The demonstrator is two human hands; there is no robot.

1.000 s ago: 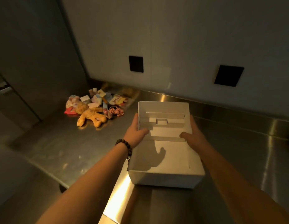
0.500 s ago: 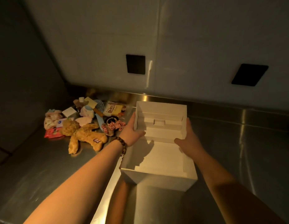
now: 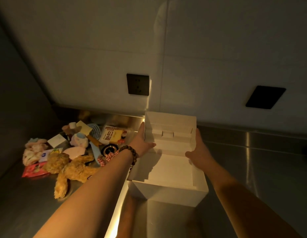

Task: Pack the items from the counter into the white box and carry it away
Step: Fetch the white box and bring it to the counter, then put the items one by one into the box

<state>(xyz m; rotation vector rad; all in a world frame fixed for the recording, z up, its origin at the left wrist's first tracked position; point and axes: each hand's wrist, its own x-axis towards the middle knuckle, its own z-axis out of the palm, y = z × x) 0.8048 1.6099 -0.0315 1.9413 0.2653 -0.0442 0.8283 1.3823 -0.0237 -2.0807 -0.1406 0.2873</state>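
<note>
**White box held at both sides on steel counter**

White box point(image 3: 168, 169) noted open-topped, standing on the steel counter point(image 3: 252, 169), lid flap raised at the far end toward the wall. Nothing seen inside.

Left hand point(image 3: 143, 143) pressed against the box's left wall, thumb hooked over the rim into the interior, fingers flat along the outside: a grip on the wall. Beaded bracelet point(image 3: 130, 154) worn on that wrist.

Right hand point(image 3: 198, 151) set against the box's right wall, thumb over the rim and inside, fingers along the outside; likewise gripping.

Items heaped left of the box, none touching it so far as can be judged:
- brown plush toy point(image 3: 70, 170), sprawled, nearest the counter's front edge left of the box;
- red packet point(image 3: 33, 170), left of the plush toy, farthest from the box;
- snack packet with printed lettering point(image 3: 112, 134), just left of the box's far corner;
- red-and-white checked bow point(image 3: 109, 156), close beside the left wrist;
- small white cube point(image 3: 57, 141) and pale cloth pieces point(image 3: 33, 150), well left of the box.

Two dark wall plates recorded behind the box: one point(image 3: 137, 84) above its left corner, the other point(image 3: 265, 97) up and right.
</note>
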